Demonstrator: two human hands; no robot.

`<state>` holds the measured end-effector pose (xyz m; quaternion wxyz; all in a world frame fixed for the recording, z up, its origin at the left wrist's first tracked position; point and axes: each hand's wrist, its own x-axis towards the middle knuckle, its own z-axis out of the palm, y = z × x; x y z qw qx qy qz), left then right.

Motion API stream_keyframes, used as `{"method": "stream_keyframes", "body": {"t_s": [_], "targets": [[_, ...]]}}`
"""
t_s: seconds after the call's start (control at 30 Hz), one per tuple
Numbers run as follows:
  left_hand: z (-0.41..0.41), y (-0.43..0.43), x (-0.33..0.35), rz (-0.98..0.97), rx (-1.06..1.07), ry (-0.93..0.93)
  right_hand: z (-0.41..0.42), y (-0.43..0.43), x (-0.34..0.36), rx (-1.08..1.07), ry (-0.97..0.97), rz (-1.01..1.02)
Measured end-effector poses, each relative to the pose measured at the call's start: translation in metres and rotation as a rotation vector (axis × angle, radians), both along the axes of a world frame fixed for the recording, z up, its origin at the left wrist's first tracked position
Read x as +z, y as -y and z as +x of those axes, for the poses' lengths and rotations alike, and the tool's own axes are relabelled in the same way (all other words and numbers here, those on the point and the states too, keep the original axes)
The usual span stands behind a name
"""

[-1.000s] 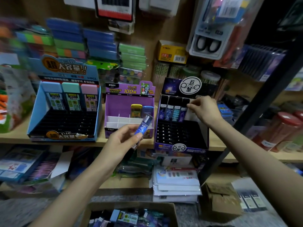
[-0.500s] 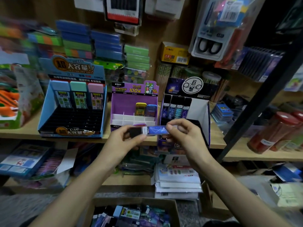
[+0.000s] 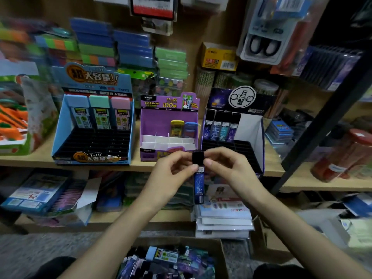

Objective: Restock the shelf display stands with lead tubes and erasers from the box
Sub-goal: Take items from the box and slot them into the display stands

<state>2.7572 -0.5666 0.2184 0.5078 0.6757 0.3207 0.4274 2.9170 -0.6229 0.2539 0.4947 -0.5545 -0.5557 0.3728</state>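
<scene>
Left hand (image 3: 171, 172) and right hand (image 3: 227, 170) both pinch upright blue lead tube (image 3: 198, 184) (black cap on top), just before dark display stand (image 3: 251, 135); cardboard box (image 3: 220, 256) well below stand.

1. Light-brown wooden back panel (image 3: 211, 27) ran behind all the shelving.
2. Upper wooden shelf (image 3: 26, 160) spanned the view; lower shelf (image 3: 141, 218) sat beneath it, in shadow.
3. Dark metal post (image 3: 322, 125) slanted across the right side, in front of the shelves.
4. Right shelf section (image 3: 302, 184) past the post carried red-lidded jars (image 3: 346, 158).
5. Scissors pack (image 3: 263, 47) hung on the panel; yellow carton (image 3: 219, 57) sat just left of it.
6. Stacked coloured packs (image 3: 94, 43) filled the upper left.
7. Paper stack (image 3: 221, 218) lay on the lower shelf.
8. Floor (image 3: 30, 250) was grey and speckled.
9. Light was dim; the view's edges were blurred.
</scene>
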Motion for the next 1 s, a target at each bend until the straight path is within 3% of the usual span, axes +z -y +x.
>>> {"method": "stream_keyframes", "body": {"t_s": [0.23,0.37,0.47,0.6,0.77,1.0], "targets": [[0.024,0.005,0.003,0.111,-0.044,-0.089,0.021,0.006,-0.001,0.025,0.139,0.065],[0.039,-0.005,0.007,0.435,0.052,-0.286,0.056,-0.003,0.012,-0.152,0.184,0.157],[0.049,-0.020,0.008,0.533,0.028,-0.405,0.096,-0.020,0.031,-0.352,0.196,0.272],[0.071,-0.035,-0.001,0.749,-0.135,-0.736,0.134,-0.052,0.038,-0.419,0.480,0.251],[0.094,-0.043,-0.020,0.852,-0.142,-1.012,0.143,-0.077,0.027,-0.315,0.716,0.215],[0.098,-0.044,-0.030,0.891,-0.077,-1.007,0.147,-0.077,0.022,-0.184,0.791,0.264]]}}
